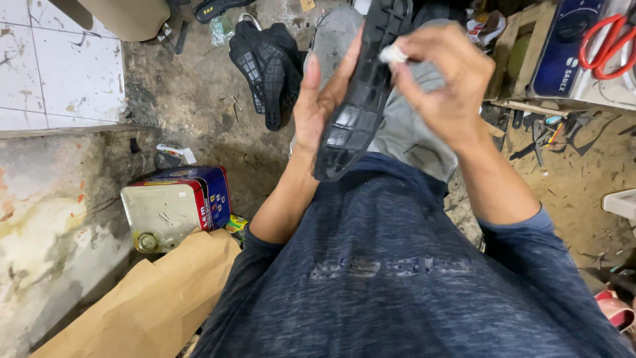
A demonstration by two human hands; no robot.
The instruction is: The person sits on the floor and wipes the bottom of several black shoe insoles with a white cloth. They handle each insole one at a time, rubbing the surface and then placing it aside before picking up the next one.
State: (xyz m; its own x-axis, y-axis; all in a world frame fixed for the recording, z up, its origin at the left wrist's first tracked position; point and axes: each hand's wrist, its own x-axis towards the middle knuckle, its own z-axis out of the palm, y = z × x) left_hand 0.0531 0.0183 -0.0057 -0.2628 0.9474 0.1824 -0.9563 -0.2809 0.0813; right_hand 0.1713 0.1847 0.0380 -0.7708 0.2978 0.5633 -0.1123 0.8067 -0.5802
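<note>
Left hand (317, 99) grips a black rubber shoe sole (361, 93) from its left edge, fingers clamped on it, thumb up along the side. Sole is held tread-up over the lap, tilted, heel end toward the body, toe end running out of view at top. Right hand (440, 76) is on the sole's right edge w/ fingers pinched together on a small white wad (393, 54), pressed to the sole near its upper part. Little free room: grey trouser knees (404, 126) directly under the sole, both forearms close either side.

Floor (192, 99) ahead-left holds two more black soles (268, 66), apart from the hands. Lower left: rectangular metal tin (175, 205), blue & red, just beside brown cardboard (152, 298). Right side: wooden crate (510, 46) & red-handled scissors (606, 43) on a blue box, near the right arm. Scraps litter the floor at right.
</note>
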